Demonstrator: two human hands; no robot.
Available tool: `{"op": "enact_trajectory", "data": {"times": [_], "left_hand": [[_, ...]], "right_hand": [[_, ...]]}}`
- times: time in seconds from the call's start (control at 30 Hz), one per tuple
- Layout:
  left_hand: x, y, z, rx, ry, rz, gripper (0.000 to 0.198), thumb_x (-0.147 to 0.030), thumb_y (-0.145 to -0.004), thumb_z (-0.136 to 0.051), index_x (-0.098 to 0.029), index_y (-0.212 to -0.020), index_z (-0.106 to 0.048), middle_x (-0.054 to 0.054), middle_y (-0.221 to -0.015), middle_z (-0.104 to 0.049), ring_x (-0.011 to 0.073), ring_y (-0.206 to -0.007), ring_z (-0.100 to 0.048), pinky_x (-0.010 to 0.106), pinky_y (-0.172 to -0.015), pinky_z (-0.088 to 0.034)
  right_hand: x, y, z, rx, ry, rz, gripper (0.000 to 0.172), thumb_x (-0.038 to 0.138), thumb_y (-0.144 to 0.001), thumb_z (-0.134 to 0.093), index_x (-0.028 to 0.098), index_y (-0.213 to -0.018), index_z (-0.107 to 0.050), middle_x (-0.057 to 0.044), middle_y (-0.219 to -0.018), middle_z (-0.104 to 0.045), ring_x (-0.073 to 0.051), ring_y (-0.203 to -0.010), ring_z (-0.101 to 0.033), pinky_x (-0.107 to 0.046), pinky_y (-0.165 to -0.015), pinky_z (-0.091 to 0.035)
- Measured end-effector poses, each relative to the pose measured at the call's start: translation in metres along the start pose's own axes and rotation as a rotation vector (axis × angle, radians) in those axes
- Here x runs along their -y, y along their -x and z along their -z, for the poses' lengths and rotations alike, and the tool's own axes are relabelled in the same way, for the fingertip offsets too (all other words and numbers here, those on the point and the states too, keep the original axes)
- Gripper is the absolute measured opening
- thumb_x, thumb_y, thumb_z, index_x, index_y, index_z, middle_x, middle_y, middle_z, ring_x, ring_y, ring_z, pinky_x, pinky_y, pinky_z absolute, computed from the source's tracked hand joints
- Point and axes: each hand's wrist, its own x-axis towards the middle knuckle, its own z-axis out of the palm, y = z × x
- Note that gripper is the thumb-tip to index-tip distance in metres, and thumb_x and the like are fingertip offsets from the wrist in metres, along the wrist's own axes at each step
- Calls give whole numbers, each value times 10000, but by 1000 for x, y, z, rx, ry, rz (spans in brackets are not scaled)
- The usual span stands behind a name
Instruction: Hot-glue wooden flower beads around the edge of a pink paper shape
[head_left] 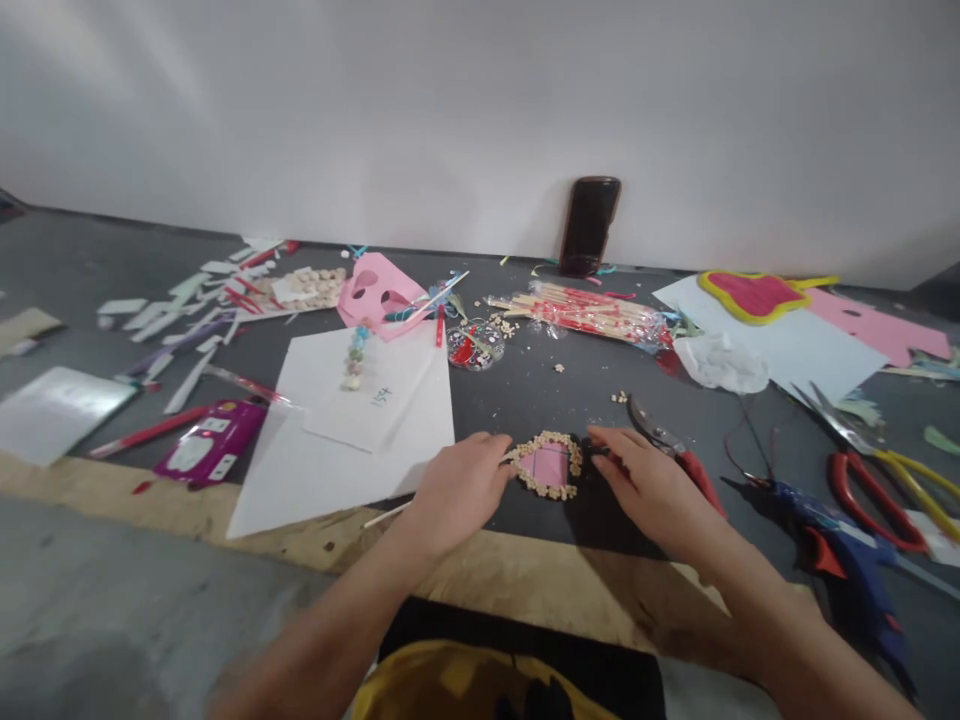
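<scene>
On the dark tabletop lies a small pink craft piece (551, 467), its rim lined with little tan wooden bits. A thin light stick (388, 514) runs out from its left side under my left hand (463, 487), whose fingers are closed around it at the piece's edge. My right hand (641, 480) is at the piece's right side, thumb and fingertips pinched together close to the rim. Whatever is between those fingertips is too small and dark to make out. A few loose tan bits (619, 397) lie just beyond the right hand.
To the right are pliers (660, 430), scissors (851, 440) and a blue glue gun (840, 540). White paper (285, 480) and a purple packet (211, 442) lie left. Behind are bundled sticks (592, 312) and a phone (590, 225) leaning on the wall.
</scene>
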Motion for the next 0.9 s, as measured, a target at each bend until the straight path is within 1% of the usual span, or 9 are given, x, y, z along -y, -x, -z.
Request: {"op": "enact_trajectory", "data": {"times": [0.1, 0.2, 0.33, 0.47, 0.6, 0.9], "left_hand": [[2, -1, -3, -13, 13, 8, 286, -250, -932, -418, -213, -1149, -600, 83, -1015, -659, 256, -929, -642, 334, -726, -465], [3, -3, -7, -23, 29, -1, 268, -247, -930, -425, -216, -1119, -613, 69, -959, -659, 242, -908, -639, 325, -731, -459], [3, -6, -9, -39, 43, -17, 227, -244, -930, -434, -214, -1036, -632, 54, -911, -660, 228, -897, -634, 316, -744, -451], [3, -7, -8, -50, 37, -26, 233, -221, -933, -409, -193, -931, -640, 61, -863, -656, 223, -839, -637, 309, -699, -450], [2, -8, -7, -55, 29, -25, 256, -186, -930, -384, -192, -928, -639, 63, -857, -657, 217, -802, -639, 300, -667, -450], [-2, -9, -5, -36, 14, -22, 259, -162, -916, -383, -188, -913, -641, 70, -852, -656, 220, -800, -642, 302, -676, -455]], "right_hand": [[5, -18, -5, 15, -27, 16, 332, 285, -921, -403, 205, -1166, -612, -94, -1141, -653, -207, -1036, -620, -373, -891, -503], [10, -32, -10, 37, -55, 41, 301, 287, -906, -452, 210, -1119, -650, -86, -1117, -658, -207, -1033, -605, -379, -925, -476], [14, -45, -15, 82, -77, 52, 256, 287, -880, -516, 233, -1065, -685, -62, -1060, -674, -202, -993, -601, -374, -909, -466], [17, -49, -16, 101, -74, 25, 224, 297, -870, -535, 237, -996, -711, -62, -1025, -676, -207, -959, -600, -386, -883, -466], [20, -51, -15, 104, -69, -4, 218, 300, -868, -537, 241, -971, -719, -63, -1003, -670, -210, -952, -600, -391, -872, -468], [21, -51, -19, 97, -72, -17, 206, 299, -863, -547, 241, -951, -723, -66, -993, -658, -217, -953, -591, -402, -881, -457]]}}
